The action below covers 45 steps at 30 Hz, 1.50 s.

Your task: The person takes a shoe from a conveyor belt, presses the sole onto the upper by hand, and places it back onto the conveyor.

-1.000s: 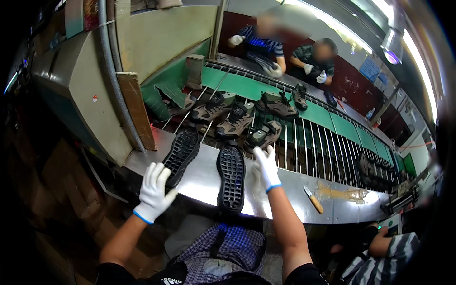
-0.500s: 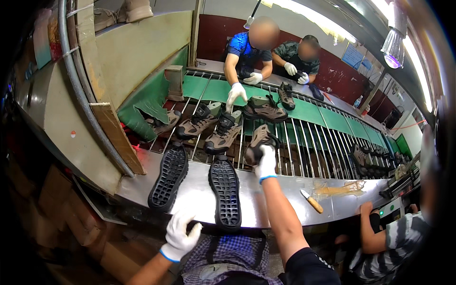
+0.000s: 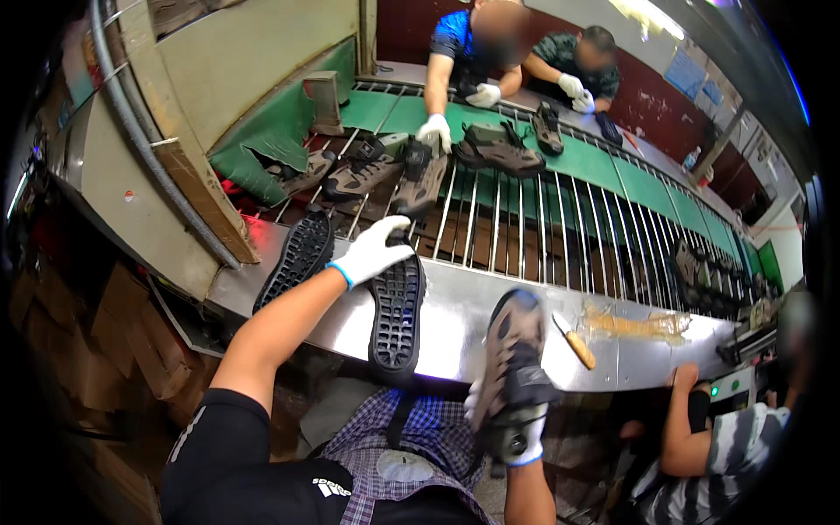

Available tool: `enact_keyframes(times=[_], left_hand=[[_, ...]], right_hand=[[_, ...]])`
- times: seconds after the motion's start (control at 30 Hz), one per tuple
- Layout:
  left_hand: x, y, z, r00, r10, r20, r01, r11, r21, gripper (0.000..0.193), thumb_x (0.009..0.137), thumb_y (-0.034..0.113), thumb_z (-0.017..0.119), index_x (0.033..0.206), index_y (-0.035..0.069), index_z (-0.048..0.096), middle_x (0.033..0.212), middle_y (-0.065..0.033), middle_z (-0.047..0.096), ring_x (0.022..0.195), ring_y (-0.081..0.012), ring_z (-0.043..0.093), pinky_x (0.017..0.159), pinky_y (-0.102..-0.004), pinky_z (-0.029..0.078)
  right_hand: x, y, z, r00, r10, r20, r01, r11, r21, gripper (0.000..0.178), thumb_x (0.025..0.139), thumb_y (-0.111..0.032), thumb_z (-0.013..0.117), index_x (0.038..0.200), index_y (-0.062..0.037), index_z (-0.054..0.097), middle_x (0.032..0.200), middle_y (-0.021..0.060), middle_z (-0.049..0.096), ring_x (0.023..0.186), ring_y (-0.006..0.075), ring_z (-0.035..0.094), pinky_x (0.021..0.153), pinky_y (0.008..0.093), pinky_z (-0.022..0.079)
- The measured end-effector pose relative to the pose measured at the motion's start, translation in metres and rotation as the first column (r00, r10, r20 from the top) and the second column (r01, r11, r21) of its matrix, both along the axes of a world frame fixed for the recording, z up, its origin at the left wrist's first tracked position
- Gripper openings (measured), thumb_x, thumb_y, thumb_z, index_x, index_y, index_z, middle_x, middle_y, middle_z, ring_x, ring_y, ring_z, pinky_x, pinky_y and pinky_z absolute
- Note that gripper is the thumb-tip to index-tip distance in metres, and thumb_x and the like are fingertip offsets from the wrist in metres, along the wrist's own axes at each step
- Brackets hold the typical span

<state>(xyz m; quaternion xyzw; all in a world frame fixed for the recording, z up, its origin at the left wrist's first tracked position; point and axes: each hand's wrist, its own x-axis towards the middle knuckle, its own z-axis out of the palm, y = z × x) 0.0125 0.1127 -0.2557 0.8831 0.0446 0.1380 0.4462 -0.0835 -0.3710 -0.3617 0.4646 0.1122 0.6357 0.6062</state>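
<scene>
My right hand (image 3: 528, 448), in a white glove, grips a brown-and-black shoe (image 3: 510, 350) in front of the bench's near edge; the shoe is blurred and hides most of the fingers. My gloved left hand (image 3: 372, 255) is at the far end of a black shoe sole (image 3: 396, 324), thumb and fingers apart around that end. The sole lies tread cavities up on the metal bench. Another black sole (image 3: 297, 254) lies to its left, partly behind my left forearm.
Beyond the metal bench (image 3: 455, 337), shoes (image 3: 363, 166) stand on a rack of metal bars (image 3: 516, 227). A co-worker's gloved hand (image 3: 433, 131) touches a shoe (image 3: 422, 179) there. A wooden-handled knife (image 3: 577, 346) lies at the right. Another person (image 3: 726, 437) sits beyond it.
My right hand has brought the shoe off the rack toward me. My left hand has moved forward to the sole's far end. The co-worker's hand has come down onto a shoe.
</scene>
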Motion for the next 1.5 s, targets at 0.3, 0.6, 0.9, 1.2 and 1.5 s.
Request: enact_keyframes(times=[0.3, 0.6, 0.9, 1.2, 1.5], left_hand=[[-0.017, 0.013, 0.072, 0.960, -0.245, -0.135, 0.207, 0.948, -0.243, 0.020, 0.098, 0.020, 0.077, 0.101, 0.001, 0.081, 0.101, -0.0068, 0.081, 0.098, -0.0161, 0.074, 0.096, -0.0344, 0.057], [-0.060, -0.087, 0.150, 0.764, -0.646, -0.006, 0.608, 0.722, -0.329, 0.023, 0.097, 0.017, 0.081, 0.112, 0.000, 0.081, 0.118, -0.0113, 0.081, 0.117, -0.0217, 0.074, 0.109, -0.0377, 0.056], [-0.058, -0.136, 0.021, 0.624, -0.759, -0.186, 0.402, 0.516, -0.757, 0.016, 0.097, 0.013, 0.082, 0.106, 0.001, 0.078, 0.109, -0.0065, 0.079, 0.116, -0.0181, 0.071, 0.109, -0.0373, 0.054], [-0.051, -0.149, 0.025, 0.569, -0.822, -0.015, 0.543, 0.390, -0.743, 0.021, 0.101, 0.021, 0.069, 0.091, 0.003, 0.075, 0.100, -0.0090, 0.077, 0.106, -0.0228, 0.071, 0.105, -0.0388, 0.053], [-0.064, -0.154, 0.041, 0.565, -0.809, -0.159, 0.488, 0.484, -0.727, 0.019, 0.101, 0.017, 0.072, 0.091, 0.002, 0.074, 0.104, -0.0075, 0.077, 0.106, -0.0177, 0.070, 0.100, -0.0340, 0.054]], right_hand=[[-0.085, 0.023, 0.010, 0.726, -0.017, 0.688, 0.632, 0.410, -0.657, 0.113, 0.093, -0.079, 0.065, 0.166, 0.0029, 0.039, 0.159, 0.0304, 0.051, 0.135, 0.0523, 0.061, 0.112, 0.0665, 0.054], [-0.067, 0.045, 0.050, 0.544, -0.007, 0.839, 0.720, 0.517, -0.463, 0.122, 0.080, -0.089, 0.073, 0.160, -0.0009, 0.047, 0.143, 0.0336, 0.061, 0.120, 0.0504, 0.069, 0.096, 0.0577, 0.064], [-0.103, 0.055, 0.047, 0.547, 0.205, 0.812, 0.697, 0.426, -0.577, 0.115, 0.086, -0.082, 0.074, 0.165, -0.0035, 0.046, 0.147, 0.0308, 0.064, 0.120, 0.0451, 0.071, 0.103, 0.0548, 0.062], [-0.099, 0.060, 0.030, 0.570, 0.194, 0.799, 0.694, 0.408, -0.594, 0.111, 0.088, -0.081, 0.073, 0.162, -0.0008, 0.050, 0.146, 0.0317, 0.064, 0.125, 0.0452, 0.071, 0.104, 0.0576, 0.063], [-0.099, 0.058, 0.031, 0.641, 0.181, 0.746, 0.651, 0.386, -0.653, 0.104, 0.093, -0.080, 0.067, 0.162, -0.0030, 0.050, 0.147, 0.0317, 0.064, 0.121, 0.0490, 0.071, 0.100, 0.0581, 0.064]])
